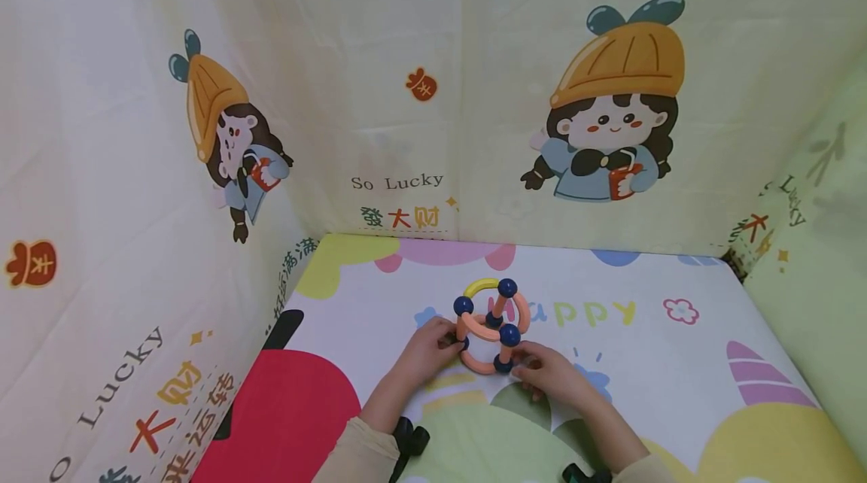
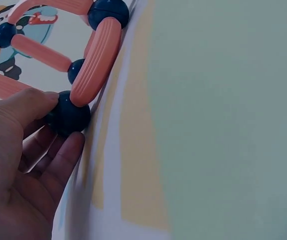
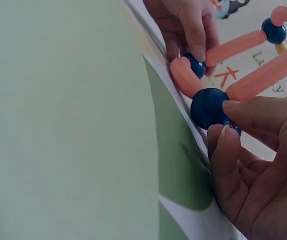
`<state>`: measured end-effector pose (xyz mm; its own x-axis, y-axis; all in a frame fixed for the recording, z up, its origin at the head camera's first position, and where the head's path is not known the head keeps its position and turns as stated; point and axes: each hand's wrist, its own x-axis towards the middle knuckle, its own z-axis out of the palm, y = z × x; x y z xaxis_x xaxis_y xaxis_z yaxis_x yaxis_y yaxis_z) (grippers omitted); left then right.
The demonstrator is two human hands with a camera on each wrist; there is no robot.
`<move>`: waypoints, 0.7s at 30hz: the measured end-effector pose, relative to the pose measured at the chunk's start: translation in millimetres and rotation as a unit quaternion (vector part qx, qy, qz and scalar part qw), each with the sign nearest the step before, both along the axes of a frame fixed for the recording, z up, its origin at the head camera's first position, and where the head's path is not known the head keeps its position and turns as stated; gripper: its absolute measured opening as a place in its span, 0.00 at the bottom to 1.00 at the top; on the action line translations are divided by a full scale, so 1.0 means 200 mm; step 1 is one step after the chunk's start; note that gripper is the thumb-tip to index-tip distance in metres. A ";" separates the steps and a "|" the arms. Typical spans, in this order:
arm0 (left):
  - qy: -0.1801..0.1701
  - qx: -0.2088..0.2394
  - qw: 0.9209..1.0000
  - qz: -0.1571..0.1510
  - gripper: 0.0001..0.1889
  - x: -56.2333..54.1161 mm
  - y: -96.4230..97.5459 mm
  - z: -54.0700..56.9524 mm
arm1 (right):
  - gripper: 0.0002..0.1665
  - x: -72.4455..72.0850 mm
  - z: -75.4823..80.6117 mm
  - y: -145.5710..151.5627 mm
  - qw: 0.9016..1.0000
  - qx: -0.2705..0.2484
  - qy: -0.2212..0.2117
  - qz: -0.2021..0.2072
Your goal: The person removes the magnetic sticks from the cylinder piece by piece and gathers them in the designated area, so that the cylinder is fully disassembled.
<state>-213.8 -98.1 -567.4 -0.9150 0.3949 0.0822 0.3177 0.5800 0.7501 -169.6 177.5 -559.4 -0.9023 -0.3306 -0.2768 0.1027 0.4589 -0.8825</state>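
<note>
Right now both hands pinch a toy frame (image 1: pixel 482 332) of coloured sticks and dark blue balls, which sits between them, just ahead of the wrists. The left hand (image 1: pixel 428 351) has its thumb on top of the near-left ball (image 2: pixel 69 115) and a fingertip against its underside, the other fingers bent beneath. The right hand (image 1: pixel 550 374) holds the near-right ball (image 3: pixel 209 108) between thumb and finger, its remaining fingers curled below the palm side.

Between the two held balls runs a curved pink stick (image 2: pixel 98 62), joining one hand's ball to the other's. Above the left hand, a pink upright leads to an upper ball (image 1: pixel 463 305); above the right hand, another upright carries a second upper ball (image 1: pixel 509 335). Farther from both hands is the third upper ball (image 1: pixel 507 287), linked to the left one by a yellow stick (image 1: pixel 482 284). Whether the frame's base touches the printed mat (image 1: pixel 664 355) under the hands is hard to tell. Beyond the right hand, the mat shows coloured letters; left of the left hand lies a large red patch (image 1: pixel 284 408).
</note>
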 end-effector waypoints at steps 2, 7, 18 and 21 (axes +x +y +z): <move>-0.001 -0.001 1.000 0.001 0.11 -0.01 -0.01 0.00 | 0.21 0.00 0.00 -0.01 1.000 -0.006 -0.006 0.000; 0.013 -0.010 1.000 0.004 0.12 -0.03 -0.01 -0.01 | 0.20 0.01 0.00 -0.02 1.000 -0.022 -0.009 0.005; 0.012 -0.020 1.000 0.009 0.12 -0.04 -0.01 0.00 | 0.23 0.04 0.01 -0.02 0.999 -0.042 -0.007 0.012; 0.006 -0.026 1.000 0.013 0.11 -0.05 0.00 0.00 | 0.23 0.04 0.00 -0.02 0.999 -0.043 -0.007 0.012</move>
